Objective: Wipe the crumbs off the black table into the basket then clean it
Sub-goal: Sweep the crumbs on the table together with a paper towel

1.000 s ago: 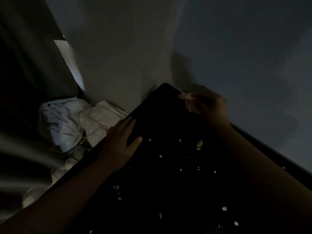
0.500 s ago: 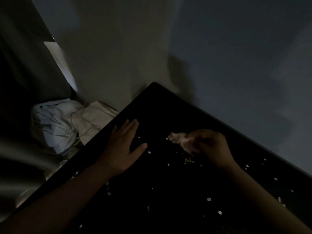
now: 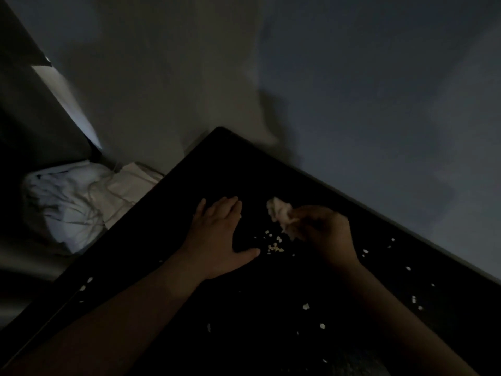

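Head view, very dim. Left hand [image 3: 217, 234] lies flat on the black table [image 3: 230, 164], fingers straight and together, thumb spread toward the near right. It holds nothing. Looks like it's acting as a backstop to sweep against.

Right hand [image 3: 322, 234] has its fingers curled round a pale wad [image 3: 279, 213], tissue or cloth, can't tell which. The wad sticks out on the hand's far-left side, just beside the left fingertips.

A small cluster of crumbs [image 3: 273, 245] sits between the two hands, near the left thumb. Loose ones are still scattered across the near and right parts of the top, plus a few at the left edge.

Can't make out a basket. A white bundle [image 3: 67, 202] sits off the table's left edge, and what it is can't be told.

Versus 1.0 s ago:
- The wad was at the far corner and has been dragged nearer and left, bunching crumbs in front of it.
- The left hand has come in from the left edge toward mid-table.
- The gap between the hands is much smaller.

My read: gathering is underway, and nothing has gone off the edge yet.
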A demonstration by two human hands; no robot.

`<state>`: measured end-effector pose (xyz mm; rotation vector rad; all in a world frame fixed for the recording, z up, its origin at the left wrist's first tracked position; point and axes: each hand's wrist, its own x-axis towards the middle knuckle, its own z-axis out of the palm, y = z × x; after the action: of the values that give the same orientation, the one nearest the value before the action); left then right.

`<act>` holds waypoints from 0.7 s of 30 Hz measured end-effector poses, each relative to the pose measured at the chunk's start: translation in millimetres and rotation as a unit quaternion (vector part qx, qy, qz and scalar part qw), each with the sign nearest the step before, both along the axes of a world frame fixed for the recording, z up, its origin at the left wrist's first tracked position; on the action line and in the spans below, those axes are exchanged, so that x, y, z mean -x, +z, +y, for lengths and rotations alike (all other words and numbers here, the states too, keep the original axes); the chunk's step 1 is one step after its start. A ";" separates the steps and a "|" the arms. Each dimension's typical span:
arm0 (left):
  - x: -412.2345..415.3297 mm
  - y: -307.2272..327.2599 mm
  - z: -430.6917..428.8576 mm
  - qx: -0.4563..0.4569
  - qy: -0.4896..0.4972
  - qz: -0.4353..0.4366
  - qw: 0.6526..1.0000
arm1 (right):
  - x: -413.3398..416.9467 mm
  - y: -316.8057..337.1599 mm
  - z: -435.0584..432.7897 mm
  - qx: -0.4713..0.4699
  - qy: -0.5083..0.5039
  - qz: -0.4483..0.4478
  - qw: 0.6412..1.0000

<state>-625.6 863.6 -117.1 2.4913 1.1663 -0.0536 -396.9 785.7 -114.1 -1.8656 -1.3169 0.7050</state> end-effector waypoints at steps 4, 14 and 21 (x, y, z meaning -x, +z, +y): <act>0.8 -3.6 -6.6 -0.009 -0.002 0.015 1.000 | -9.1 23.0 -12.8 -0.026 -0.018 0.064 0.997; -9.1 4.0 -10.8 -0.013 0.031 0.019 0.999 | -53.8 -4.8 4.3 -0.006 -0.155 0.017 0.988; -11.5 3.4 -12.4 -0.020 0.039 0.029 0.999 | -19.3 3.3 -53.0 0.018 -0.032 0.062 0.997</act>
<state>-614.0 851.1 -113.7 2.4911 1.2992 -0.0832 -377.6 732.7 -110.9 -1.8522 -1.1681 0.8033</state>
